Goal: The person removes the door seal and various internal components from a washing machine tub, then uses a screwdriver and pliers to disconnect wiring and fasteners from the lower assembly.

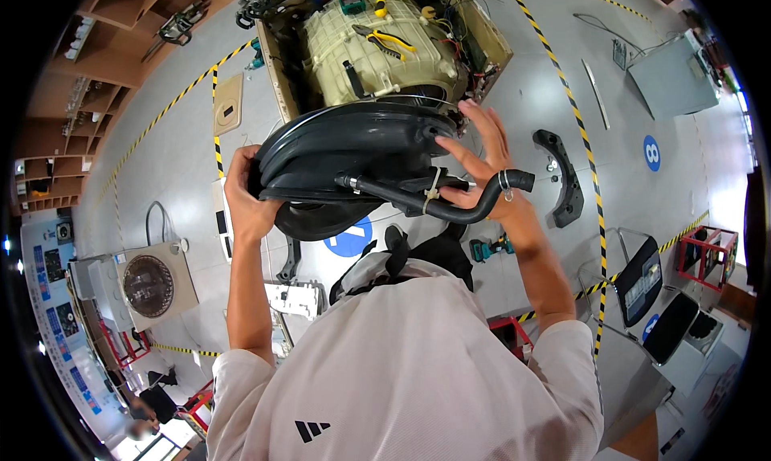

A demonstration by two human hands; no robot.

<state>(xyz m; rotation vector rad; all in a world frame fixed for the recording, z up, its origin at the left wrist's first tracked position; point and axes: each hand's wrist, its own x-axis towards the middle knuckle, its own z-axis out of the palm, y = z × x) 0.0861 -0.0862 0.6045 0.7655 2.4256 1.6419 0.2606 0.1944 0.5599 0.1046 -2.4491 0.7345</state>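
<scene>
My left hand [246,196] grips the left side of a large black rubber gasket [337,144], which has a ribbed body and a black hose [426,204] with clamps and a pale tie along its front. My right hand [482,160] is at the gasket's right side, fingers spread, a fingertip against the rubber and the thumb beside the hose. Just beyond the gasket lies an opened appliance with a cream plastic tub [345,43], carrying yellow-handled pliers [389,43], a green device [351,1] and small tools. The gasket hides the near end of the tub.
A curved dark block [562,176] and a cordless drill [492,248] lie on the floor right. A washing machine [177,280] stands left, shelving [100,51] upper left, a grey cabinet [666,75] upper right, folding chairs [634,288] lower right. Another person [144,413] is at lower left.
</scene>
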